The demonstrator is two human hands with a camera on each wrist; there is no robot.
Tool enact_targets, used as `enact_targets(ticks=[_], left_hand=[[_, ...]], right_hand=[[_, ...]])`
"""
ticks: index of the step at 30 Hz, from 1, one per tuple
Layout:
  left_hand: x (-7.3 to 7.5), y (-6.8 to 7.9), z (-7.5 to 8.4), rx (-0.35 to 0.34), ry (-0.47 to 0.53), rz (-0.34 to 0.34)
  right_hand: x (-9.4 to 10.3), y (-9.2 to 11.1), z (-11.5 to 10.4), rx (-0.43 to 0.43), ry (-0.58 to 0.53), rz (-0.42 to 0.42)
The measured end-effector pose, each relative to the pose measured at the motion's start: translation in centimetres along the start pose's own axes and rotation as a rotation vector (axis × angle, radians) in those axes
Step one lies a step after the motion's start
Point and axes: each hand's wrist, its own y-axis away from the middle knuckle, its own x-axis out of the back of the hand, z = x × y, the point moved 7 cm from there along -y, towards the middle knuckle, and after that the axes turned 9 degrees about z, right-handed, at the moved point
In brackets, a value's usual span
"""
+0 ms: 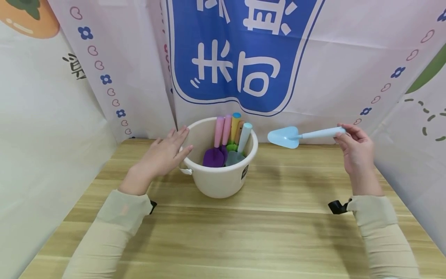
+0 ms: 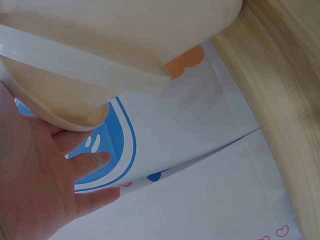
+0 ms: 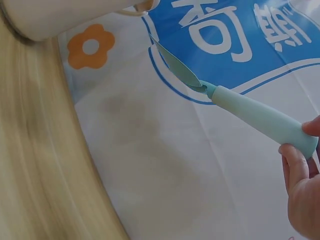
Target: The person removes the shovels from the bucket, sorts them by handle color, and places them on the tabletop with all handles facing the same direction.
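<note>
Observed sleeves (image 1: 104, 236) above bench's (image 1: 226, 244) side edges; right hand (image 1: 359, 149) pinching trowel (image 1: 311, 135) aloft toward far right corner; left hand (image 1: 162, 157), fingers apart, touching bucket (image 1: 219, 180) of tools (image 1: 213, 158) near far edge.

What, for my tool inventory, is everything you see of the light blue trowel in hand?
The light blue trowel has a glossy blade, broad near the narrow neck and tapering to its tip, and a smooth, rounded handle that looks like plastic. Held in the air, it points blade-first toward the white bucket, apart from it. The right hand pinches the handle near its end; nothing else touches it.
</note>
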Motion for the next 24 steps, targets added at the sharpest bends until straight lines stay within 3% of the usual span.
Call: enact_targets(ticks=[13, 24], left_hand=[[0.0, 0.2, 0.0, -0.002, 0.003, -0.003], [0.1, 0.2, 0.1, -0.009, 0.006, 0.008]], right_hand=[[2.2, -0.7, 3.9, -0.07, 0.049, -0.012], [3.5, -1.4, 5.6, -0.115, 0.091, 0.008]])
